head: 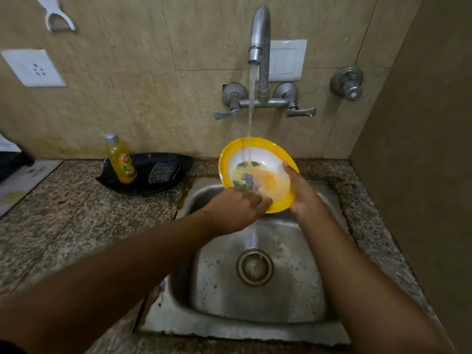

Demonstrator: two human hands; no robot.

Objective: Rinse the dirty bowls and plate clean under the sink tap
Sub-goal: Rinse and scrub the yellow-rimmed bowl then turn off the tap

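Under the running steel tap [260, 34], both hands — left hand [236, 210], right hand [302, 194] — grip the tilted yellow-rimmed white bowl [255, 154]; wet, it might slip into the steel sink [281, 310].

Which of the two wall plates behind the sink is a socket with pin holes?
The white socket plate at far left has pin holes; the switch plate behind the tap has none.

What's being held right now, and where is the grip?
The yellow-rimmed bowl, tilted under the tap stream. The right hand grips its right rim; the left hand holds the lower rim, fingers reaching inside.
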